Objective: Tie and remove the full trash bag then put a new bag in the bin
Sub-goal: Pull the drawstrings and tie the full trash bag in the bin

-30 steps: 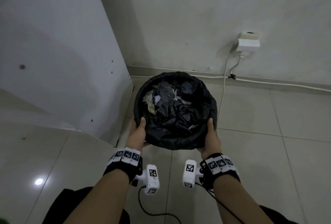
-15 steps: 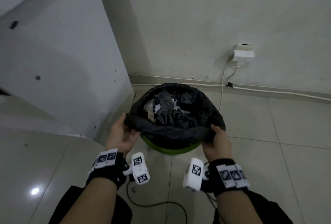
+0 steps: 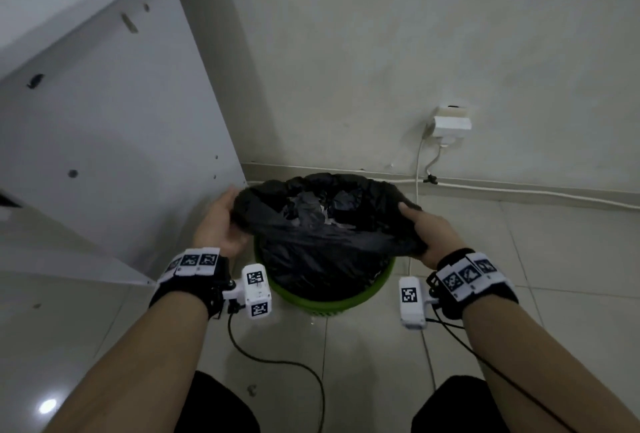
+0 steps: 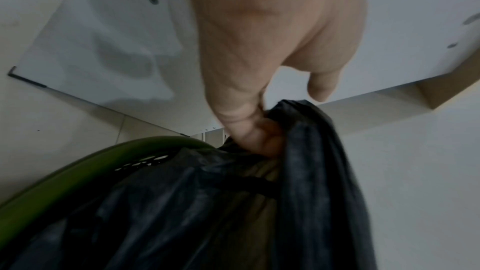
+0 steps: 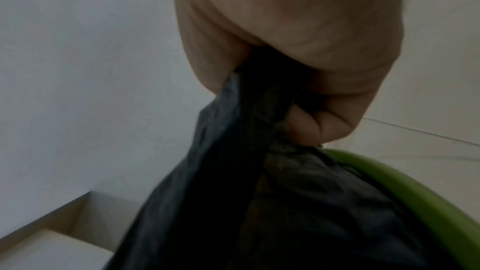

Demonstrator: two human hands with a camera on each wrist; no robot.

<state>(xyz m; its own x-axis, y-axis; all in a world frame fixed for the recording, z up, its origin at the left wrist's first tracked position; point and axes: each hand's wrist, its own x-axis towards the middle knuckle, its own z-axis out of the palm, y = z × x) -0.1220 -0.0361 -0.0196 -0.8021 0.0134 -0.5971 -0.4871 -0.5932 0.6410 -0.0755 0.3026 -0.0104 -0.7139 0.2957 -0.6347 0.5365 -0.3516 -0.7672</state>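
Note:
A full black trash bag (image 3: 325,242) sits in a round green bin (image 3: 332,297) on the tiled floor. Its rim is pulled up off the bin and stretched between my hands, with crumpled rubbish showing inside. My left hand (image 3: 221,224) grips the bag's left edge; in the left wrist view the fingers (image 4: 249,130) curl round gathered black plastic (image 4: 306,151) above the green bin rim (image 4: 64,176). My right hand (image 3: 429,235) grips the right edge; in the right wrist view its fingers (image 5: 319,124) clench the bag (image 5: 233,171) over the green bin rim (image 5: 428,202).
A white cabinet panel (image 3: 114,141) stands close on the left of the bin. The wall runs just behind it, with a white wall socket (image 3: 450,124) and cables (image 3: 519,190) along the skirting. Floor tiles (image 3: 554,259) lie on the right. My knees (image 3: 221,408) are at the bottom.
My hands have peeled the bag's rim off the bin and lifted it, so the green bin rim now shows. The view has tilted down and nearer.

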